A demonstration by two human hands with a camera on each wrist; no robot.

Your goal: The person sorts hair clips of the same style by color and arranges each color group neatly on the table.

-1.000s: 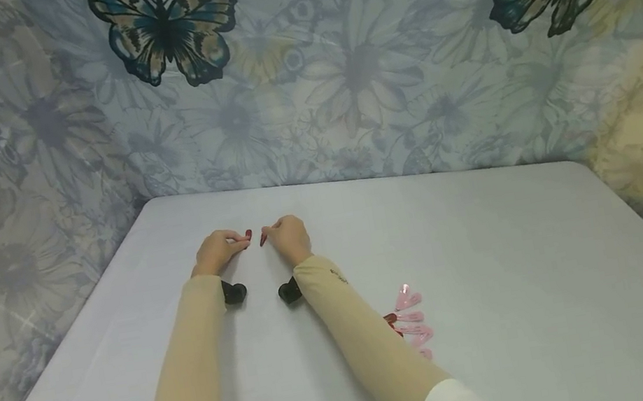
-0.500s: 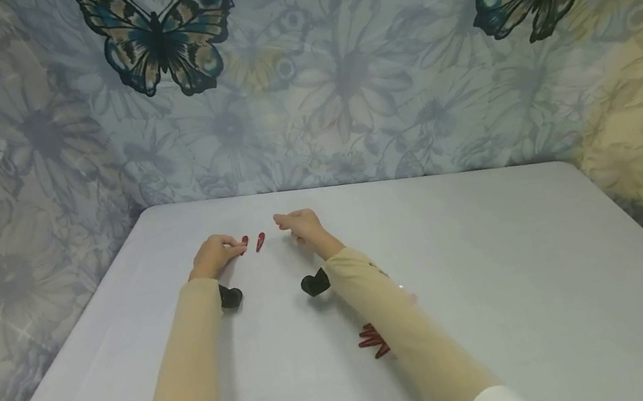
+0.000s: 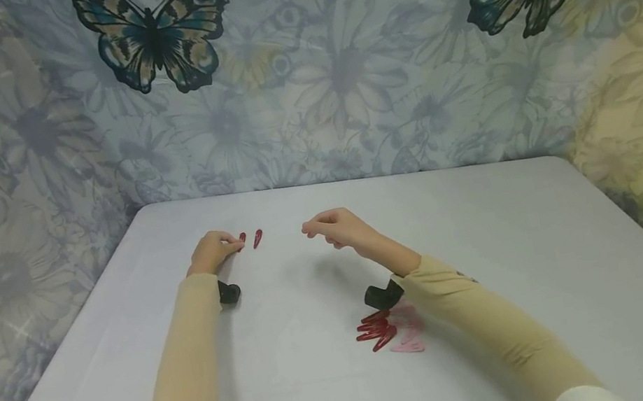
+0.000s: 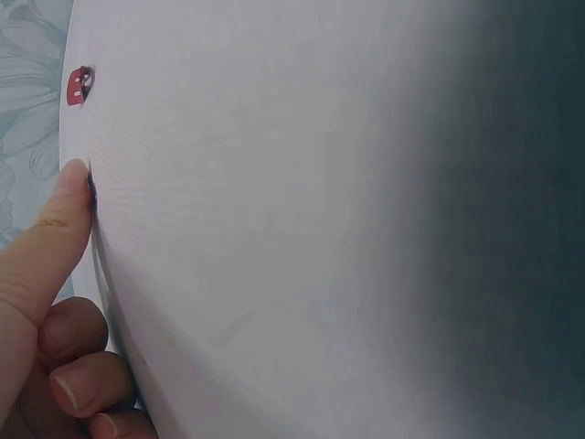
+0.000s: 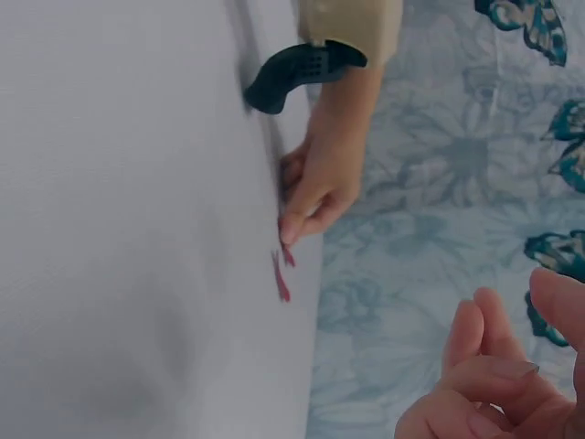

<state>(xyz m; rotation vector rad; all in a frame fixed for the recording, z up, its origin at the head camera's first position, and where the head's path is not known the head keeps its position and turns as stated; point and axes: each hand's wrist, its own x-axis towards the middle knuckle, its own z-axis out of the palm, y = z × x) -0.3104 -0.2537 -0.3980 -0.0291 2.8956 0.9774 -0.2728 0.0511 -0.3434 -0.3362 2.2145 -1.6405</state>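
Observation:
Toward the back left of the table, my left hand (image 3: 212,251) pinches a red snap hair clip (image 3: 242,237) at the tabletop. In the left wrist view its thumb (image 4: 57,224) covers most of that clip. A second red hair clip (image 3: 258,239) lies just to the right, apart from the fingers. My right hand (image 3: 344,228) is raised over the table's middle, fingers loosely bent, with nothing visible in them. Below its wrist lies a fan of several red hair clips (image 3: 374,326) and pink hair clips (image 3: 408,347); the sleeve and wrist camera are close to this pile.
The white table (image 3: 528,251) extends widely to the right. Behind it hangs a cloth with butterflies and flowers (image 3: 353,82), meeting the table's back edge. Black wrist cameras (image 3: 384,296) sit on both forearms.
My right hand has let go of the second red clip and moved right, away from it. The left hand stays at its clip. The fan of clips has come into view from behind the right sleeve.

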